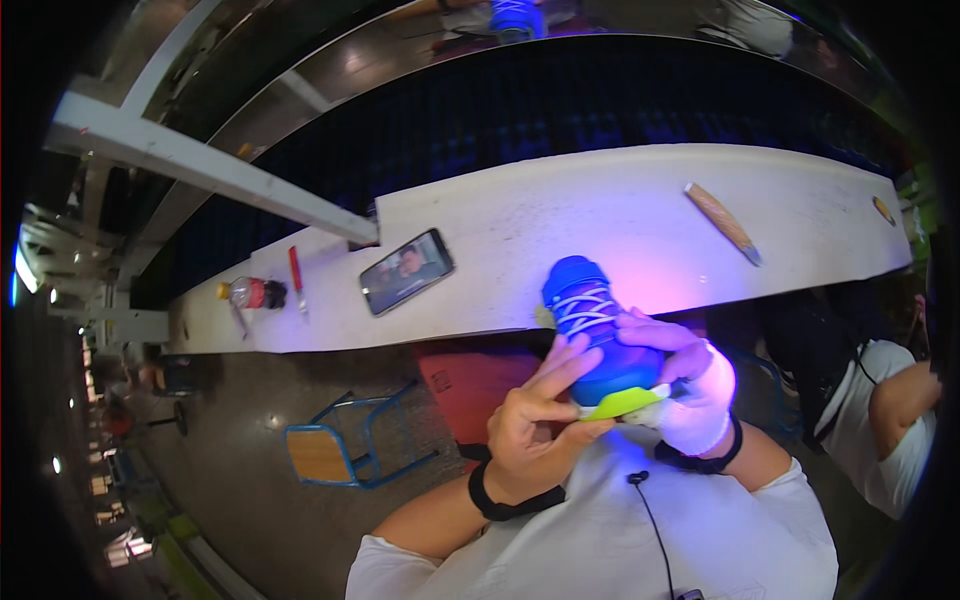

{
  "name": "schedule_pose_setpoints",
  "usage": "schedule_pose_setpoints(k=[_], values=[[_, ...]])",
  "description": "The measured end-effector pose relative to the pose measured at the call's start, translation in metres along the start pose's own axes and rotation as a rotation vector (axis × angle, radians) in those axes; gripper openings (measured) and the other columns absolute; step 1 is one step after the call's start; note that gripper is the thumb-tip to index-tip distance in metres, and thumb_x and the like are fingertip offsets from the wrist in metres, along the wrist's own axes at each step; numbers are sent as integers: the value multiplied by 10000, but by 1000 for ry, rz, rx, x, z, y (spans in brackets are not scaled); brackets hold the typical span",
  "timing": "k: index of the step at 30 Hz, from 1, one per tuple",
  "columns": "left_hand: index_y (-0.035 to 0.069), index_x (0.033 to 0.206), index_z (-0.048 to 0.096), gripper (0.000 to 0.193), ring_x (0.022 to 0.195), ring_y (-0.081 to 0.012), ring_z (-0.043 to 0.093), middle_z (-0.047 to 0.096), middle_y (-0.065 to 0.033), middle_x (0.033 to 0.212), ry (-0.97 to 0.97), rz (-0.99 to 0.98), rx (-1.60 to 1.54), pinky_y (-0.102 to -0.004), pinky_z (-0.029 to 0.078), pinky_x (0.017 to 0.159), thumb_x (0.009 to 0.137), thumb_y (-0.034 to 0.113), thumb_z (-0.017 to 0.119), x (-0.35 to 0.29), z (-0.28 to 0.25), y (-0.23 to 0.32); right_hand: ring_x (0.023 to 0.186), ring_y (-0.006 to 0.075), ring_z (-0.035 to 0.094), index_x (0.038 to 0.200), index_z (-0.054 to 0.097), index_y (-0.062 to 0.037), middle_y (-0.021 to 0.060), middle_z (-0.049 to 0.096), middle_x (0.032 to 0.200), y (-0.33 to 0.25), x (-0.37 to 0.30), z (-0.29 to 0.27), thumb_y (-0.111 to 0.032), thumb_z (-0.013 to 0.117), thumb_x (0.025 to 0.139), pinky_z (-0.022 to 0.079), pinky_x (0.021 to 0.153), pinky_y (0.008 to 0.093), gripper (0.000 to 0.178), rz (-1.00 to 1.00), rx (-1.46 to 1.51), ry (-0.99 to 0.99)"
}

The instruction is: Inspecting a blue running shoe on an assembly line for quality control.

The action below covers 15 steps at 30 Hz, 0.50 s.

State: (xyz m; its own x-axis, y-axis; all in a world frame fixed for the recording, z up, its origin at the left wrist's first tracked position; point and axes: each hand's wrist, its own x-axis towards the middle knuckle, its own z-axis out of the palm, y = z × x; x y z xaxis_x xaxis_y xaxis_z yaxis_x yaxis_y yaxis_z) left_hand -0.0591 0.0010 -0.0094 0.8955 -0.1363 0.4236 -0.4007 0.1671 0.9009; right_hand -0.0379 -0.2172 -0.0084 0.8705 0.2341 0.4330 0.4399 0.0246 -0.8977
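A blue shoe (608,340) with white laces is held just off the near edge of the white bench, its toe end toward my body. My right hand (690,375), partly in a white covering, closes around the shoe's right side. A bright yellow-green piece (628,402) lies across the toe end; whether it is part of the sole or separate, I cannot tell. My left hand (540,415) pinches the left end of this piece between thumb and fingers, while other fingertips reach along the shoe's upper. Purple-blue light falls on the shoe and right hand.
On the white bench (490,250) lie a phone (407,271), a wooden-handled tool (722,223), a red-handled tool (297,275) and a dark-drink bottle (255,293). A pale metal beam (220,175) crosses the left. Below stands a blue-framed stool (322,456). Another person (890,420) sits at right.
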Motion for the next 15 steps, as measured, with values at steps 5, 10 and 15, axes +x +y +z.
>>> schedule_pose_setpoints(k=[5,10,15], values=[[28,1308,745,402,1265,-402,645,737,-173,1376,-148,-27,254,-506,496,1129,954,184,855,27,-18,21,1288,438,726,977,571,-87,250,738,1344,-9,16,-3,-168,999,799,547,1131,574,470,-11,-150,-62],[86,1190,844,253,1209,-359,645,754,-159,1322,-180,92,392,-473,519,1069,947,159,845,45,-18,30,1135,406,796,915,557,-70,235,769,1264,-11,33,-3,-211,1028,760,656,940,452,515,-48,-241,-68],[74,1160,850,233,1184,-351,654,773,-164,1282,-97,59,366,-468,522,1067,941,154,850,43,-20,24,1103,387,801,840,609,-60,229,765,1257,-8,37,-1,-241,1058,689,654,893,419,507,-13,-282,-96]])
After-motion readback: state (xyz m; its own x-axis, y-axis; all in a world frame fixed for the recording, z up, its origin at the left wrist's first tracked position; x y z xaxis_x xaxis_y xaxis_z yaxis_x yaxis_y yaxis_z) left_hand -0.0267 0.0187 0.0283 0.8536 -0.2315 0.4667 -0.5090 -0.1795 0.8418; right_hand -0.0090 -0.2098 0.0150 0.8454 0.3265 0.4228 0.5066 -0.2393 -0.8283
